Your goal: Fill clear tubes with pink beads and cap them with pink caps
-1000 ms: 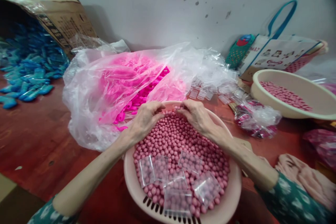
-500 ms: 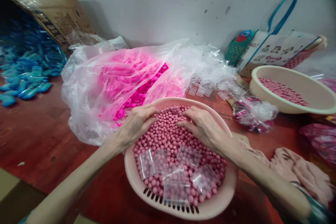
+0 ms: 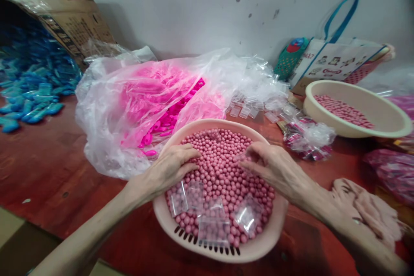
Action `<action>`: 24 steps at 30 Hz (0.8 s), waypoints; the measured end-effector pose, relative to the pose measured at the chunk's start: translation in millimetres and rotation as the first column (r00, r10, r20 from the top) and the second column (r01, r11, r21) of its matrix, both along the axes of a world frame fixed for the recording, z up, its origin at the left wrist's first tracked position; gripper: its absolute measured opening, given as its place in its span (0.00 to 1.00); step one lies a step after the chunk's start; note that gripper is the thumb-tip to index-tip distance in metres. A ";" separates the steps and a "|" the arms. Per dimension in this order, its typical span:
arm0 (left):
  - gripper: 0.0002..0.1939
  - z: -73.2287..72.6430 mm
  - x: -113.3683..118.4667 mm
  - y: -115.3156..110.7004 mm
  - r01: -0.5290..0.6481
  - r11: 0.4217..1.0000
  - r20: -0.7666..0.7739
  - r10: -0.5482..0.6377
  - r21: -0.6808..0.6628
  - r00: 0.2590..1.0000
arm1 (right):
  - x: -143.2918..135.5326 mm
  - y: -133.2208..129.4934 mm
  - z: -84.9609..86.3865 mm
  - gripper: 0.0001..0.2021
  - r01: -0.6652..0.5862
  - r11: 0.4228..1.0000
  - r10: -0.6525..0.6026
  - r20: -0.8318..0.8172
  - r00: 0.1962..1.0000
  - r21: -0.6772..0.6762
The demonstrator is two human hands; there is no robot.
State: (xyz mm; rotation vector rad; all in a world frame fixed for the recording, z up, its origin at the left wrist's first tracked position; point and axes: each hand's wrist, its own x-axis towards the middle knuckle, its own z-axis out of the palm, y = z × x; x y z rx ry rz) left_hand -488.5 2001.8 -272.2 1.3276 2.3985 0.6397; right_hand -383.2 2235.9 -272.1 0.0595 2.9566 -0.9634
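A pale pink basket (image 3: 278, 228) full of pink beads (image 3: 223, 172) stands on the red table. Several clear plastic cases (image 3: 247, 214) lie on the beads near its front side. Over the left part of the beads, my left hand (image 3: 177, 164) rests with its fingers apart, touching them and holding nothing visible. My right hand (image 3: 268, 166), at the right side of the basket, has thumb and fingers closed on a clear plastic case (image 3: 244, 159), which is hard to see against the beads.
Behind the basket lies a plastic bag (image 3: 106, 95) with bright pink pieces. Blue pieces (image 3: 39, 90) spill by a cardboard box (image 3: 77, 21) at left. A cream basin (image 3: 388, 120), a cloth (image 3: 365, 207) and a printed bag (image 3: 336, 60) are at right.
My right hand has moved right and a little down, and a clear case now shows at its fingertips. The case near the basket's middle right is gone from its spot. My left hand has lowered slightly.
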 end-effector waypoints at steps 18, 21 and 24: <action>0.18 -20.7 -15.5 -7.5 0.013 1.000 0.144 -0.015 0.018 0.989 | 7.5 18.3 -18.3 0.08 -0.058 0.996 0.056 -0.041 0.998 -0.066; 0.22 -24.8 -12.1 3.2 0.039 0.999 0.201 -0.045 0.037 0.978 | 17.8 15.9 -27.2 0.03 -0.073 0.993 0.064 -0.096 0.993 -0.091; 0.21 -25.0 -7.8 19.7 0.046 0.998 0.267 -0.053 0.034 0.962 | 16.9 3.6 -35.6 0.04 0.036 0.961 -0.053 -0.055 0.997 -0.273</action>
